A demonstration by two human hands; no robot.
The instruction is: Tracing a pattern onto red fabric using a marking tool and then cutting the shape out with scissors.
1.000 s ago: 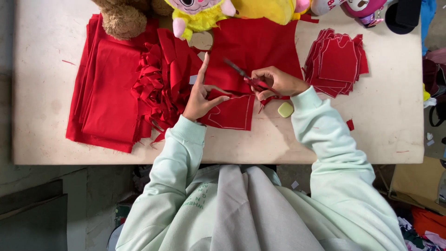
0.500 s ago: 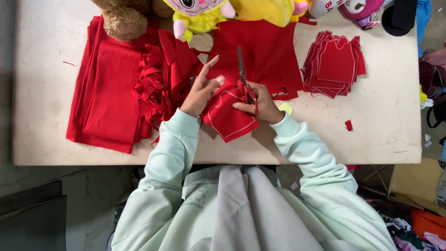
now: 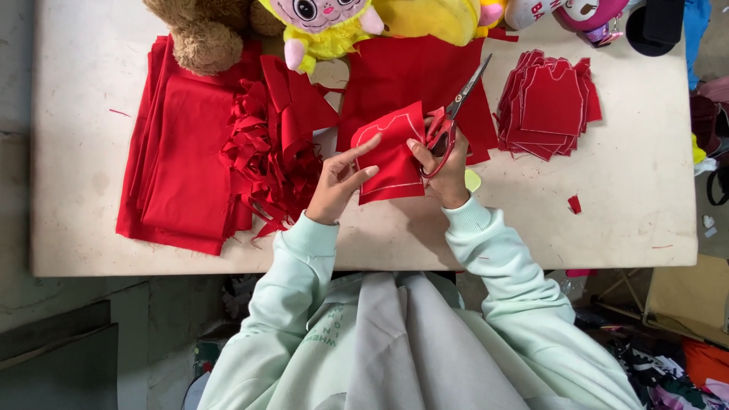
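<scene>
**A small piece, a long blade, fingers close by**

The red piece (image 3: 391,156), marked with a pale outline, is held just above the table (image 3: 638,197), in front of the person, between both hands. The left hand (image 3: 339,186) pinches its left edge, thumb and forefinger spread along the cloth. The right hand (image 3: 444,163) is closed through the handles of the scissors (image 3: 456,114) and also touches the piece's right edge; the blades look nearly closed and point up and away, not on the cloth.

The main risk, as I judge it, is a cut that strays off the chalk line: the piece is limp and gripped only at its edges, so it could sag or twist as the blades bite. The left fingertips lie near the outline (the thumb especially), so a quick snip could nick them.

Further out, a tangle of scraps (image 3: 266,152) sits just beside the left hand; a loose strip could catch in the blades. The folded cloth (image 3: 178,152) lies beyond it. The cut stack (image 3: 547,106) to the right is well apart, yet a swung elbow could scatter it. Plush toys (image 3: 326,26) crowd the far edge.
</scene>
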